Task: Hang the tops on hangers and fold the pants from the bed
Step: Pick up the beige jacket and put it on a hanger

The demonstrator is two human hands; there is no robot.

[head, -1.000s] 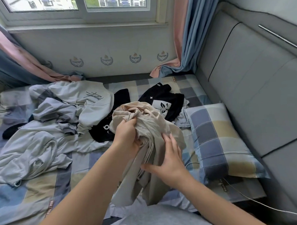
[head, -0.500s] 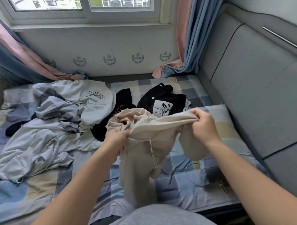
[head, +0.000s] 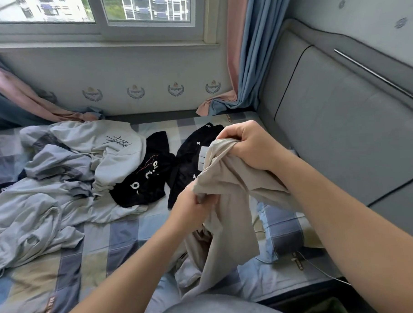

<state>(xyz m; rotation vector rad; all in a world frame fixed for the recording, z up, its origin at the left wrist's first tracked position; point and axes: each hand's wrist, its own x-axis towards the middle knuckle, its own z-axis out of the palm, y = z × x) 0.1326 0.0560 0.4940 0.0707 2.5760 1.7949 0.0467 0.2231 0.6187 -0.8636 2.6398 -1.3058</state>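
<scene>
- Right hand grips the beige garment high at 1 o'clock, so the cloth hangs free.
- Left hand pinches a lower fold, likely hunting for an edge.

The bed, under a blue, grey and beige checked sheet, carries a rumpled heap of pale grey clothes along its left side, with a light top with a scribbled print toward the far edge. A black top with white letters lies mid-bed, just beside a second black top. A checked pillow sits at the right edge, with a thin white cable by it.
</scene>
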